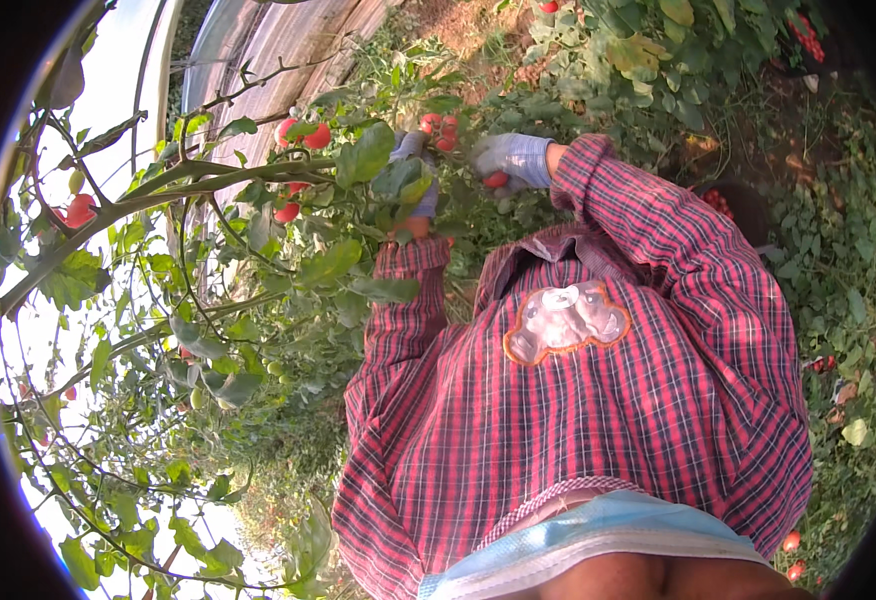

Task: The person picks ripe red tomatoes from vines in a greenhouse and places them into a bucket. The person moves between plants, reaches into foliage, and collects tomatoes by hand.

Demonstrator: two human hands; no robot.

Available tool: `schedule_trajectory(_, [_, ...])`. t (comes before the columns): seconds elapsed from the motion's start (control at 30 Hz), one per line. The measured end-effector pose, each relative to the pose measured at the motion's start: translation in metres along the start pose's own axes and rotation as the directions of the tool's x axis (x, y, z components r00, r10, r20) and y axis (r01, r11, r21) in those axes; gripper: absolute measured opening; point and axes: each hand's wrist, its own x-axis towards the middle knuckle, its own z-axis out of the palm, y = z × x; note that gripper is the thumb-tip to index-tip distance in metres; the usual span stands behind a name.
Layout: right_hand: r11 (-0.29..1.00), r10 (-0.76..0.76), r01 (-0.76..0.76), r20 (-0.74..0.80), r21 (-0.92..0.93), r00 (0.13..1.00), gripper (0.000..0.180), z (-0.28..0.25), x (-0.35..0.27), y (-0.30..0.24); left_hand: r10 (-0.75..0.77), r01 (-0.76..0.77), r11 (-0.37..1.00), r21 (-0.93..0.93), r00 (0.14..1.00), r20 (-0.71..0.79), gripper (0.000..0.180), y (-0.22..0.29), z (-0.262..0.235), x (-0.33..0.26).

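Observation:
My right hand [515,160], in a blue-grey glove, has its fingers curled around a red tomato [496,180]; its fingertips are blurred. To its left, my left hand [415,150], gloved alike, reaches up among the leaves beside a cluster of ripe tomatoes [445,128]. Foliage covers much of that hand, and its finger positions are hidden. More red tomatoes [317,136] hang on the vine left of my left hand. A thick green stem [173,188] runs from there toward the left edge. Both my forearms are in red plaid sleeves.
A dark bucket [750,212] with red tomatoes stands behind my right arm. Another batch of red tomatoes [808,40] lies at the far right. Low leafy plants cover the ground at right, with several loose tomatoes [791,541]. Translucent sheeting [258,60] rises at the far left.

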Motion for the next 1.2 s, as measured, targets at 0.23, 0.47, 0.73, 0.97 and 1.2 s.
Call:
schedule_trajectory(0.23, [-0.283,0.687,-0.594,0.591,0.753,0.423,0.026,-0.014,0.013,-0.050,0.036,-0.037,0.999,-0.029,0.999,-0.033,0.012,-0.012,-0.004,-0.002])
schedule_trajectory(0.47, [0.164,0.717,-0.741,0.438,0.651,0.543,0.036,-0.035,0.023,-0.062,0.062,-0.064,0.997,-0.044,0.997,-0.043,0.011,-0.014,0.003,0.006])
schedule_trajectory(0.73, [0.400,0.880,-0.836,0.099,0.376,0.465,0.033,-0.016,0.019,-0.042,0.073,-0.075,0.997,-0.035,0.996,-0.046,0.011,-0.013,-0.004,0.003])
schedule_trajectory(0.97, [-0.198,0.775,-0.536,0.466,0.821,0.428,0.016,-0.024,-0.037,-0.041,0.112,-0.115,0.992,-0.055,0.992,-0.056,0.010,-0.019,0.011,0.015])
schedule_trajectory(1.2, [0.395,0.800,-0.656,0.111,0.643,0.590,0.044,-0.078,0.027,-0.012,0.147,-0.151,0.987,-0.059,0.987,-0.061,0.010,-0.019,0.011,0.020])
